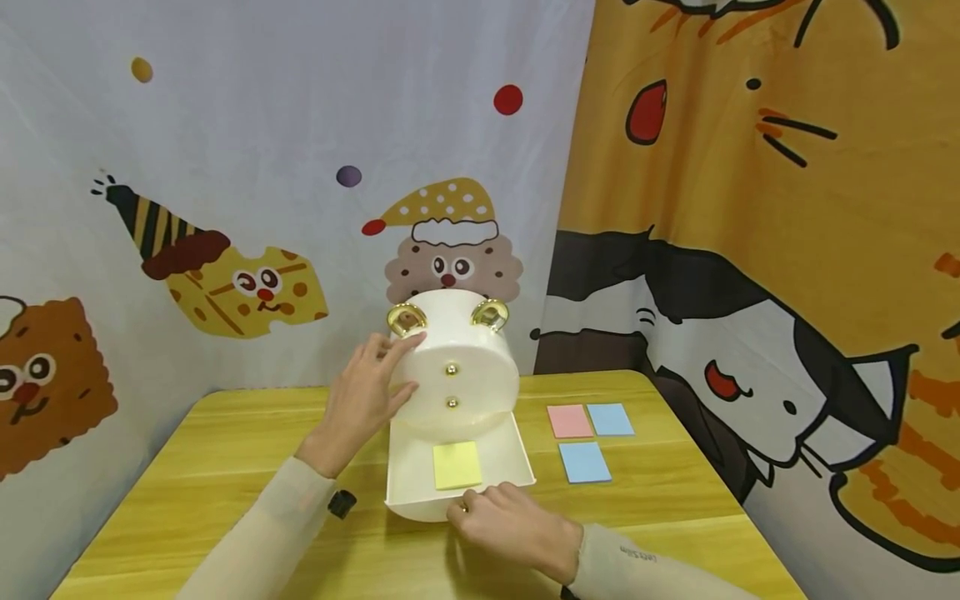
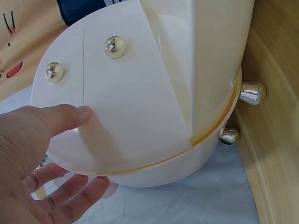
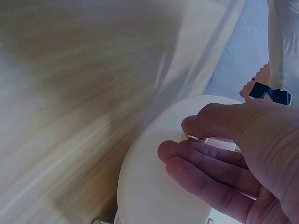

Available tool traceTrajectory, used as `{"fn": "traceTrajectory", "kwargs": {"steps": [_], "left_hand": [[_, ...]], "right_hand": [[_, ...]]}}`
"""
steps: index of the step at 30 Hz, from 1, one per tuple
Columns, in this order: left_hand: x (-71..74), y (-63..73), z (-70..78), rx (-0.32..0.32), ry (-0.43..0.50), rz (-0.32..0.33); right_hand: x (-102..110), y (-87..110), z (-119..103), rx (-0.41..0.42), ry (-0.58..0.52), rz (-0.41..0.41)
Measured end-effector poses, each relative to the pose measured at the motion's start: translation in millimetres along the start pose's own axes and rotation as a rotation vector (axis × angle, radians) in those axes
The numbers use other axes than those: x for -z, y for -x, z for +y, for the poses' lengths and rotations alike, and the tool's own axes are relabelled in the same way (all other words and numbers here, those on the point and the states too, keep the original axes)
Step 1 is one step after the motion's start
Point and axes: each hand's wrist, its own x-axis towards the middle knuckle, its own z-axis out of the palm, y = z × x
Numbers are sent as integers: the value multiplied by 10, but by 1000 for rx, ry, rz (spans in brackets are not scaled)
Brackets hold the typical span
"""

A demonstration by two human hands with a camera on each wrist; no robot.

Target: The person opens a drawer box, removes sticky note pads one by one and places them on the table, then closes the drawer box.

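A rounded white storage box (image 1: 483,383) with gold ear-shaped loops (image 1: 490,315) and two gold studs stands at the table's back. Its white drawer (image 1: 502,458) is pulled out toward me, with a yellow sticky-note pad (image 1: 457,467) lying inside. My left hand (image 1: 358,392) rests against the box's upper left side, thumb on the front face (image 2: 131,98) and the other fingers along the rounded edge. At the drawer's front, my right hand (image 1: 513,525) pinches a small gold knob (image 3: 195,139) between thumb and forefinger.
Right of the drawer lie a pink note pad (image 1: 570,422) and two blue pads, one behind (image 1: 611,419) and one nearer me (image 1: 585,462). The wooden table (image 1: 247,467) meets cartoon-printed curtains (image 1: 262,125) at the back and right.
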Motion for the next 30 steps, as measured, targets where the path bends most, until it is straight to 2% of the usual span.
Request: {"fn": "traceTrajectory", "kwargs": {"steps": [19,30], "left_hand": [[13,-6,4,30,4,-29],[3,4,-7,32,-1,-30]], "right_hand": [[-44,4,-59,37,38,49],[-48,35,-63,40,-12,26]]}}
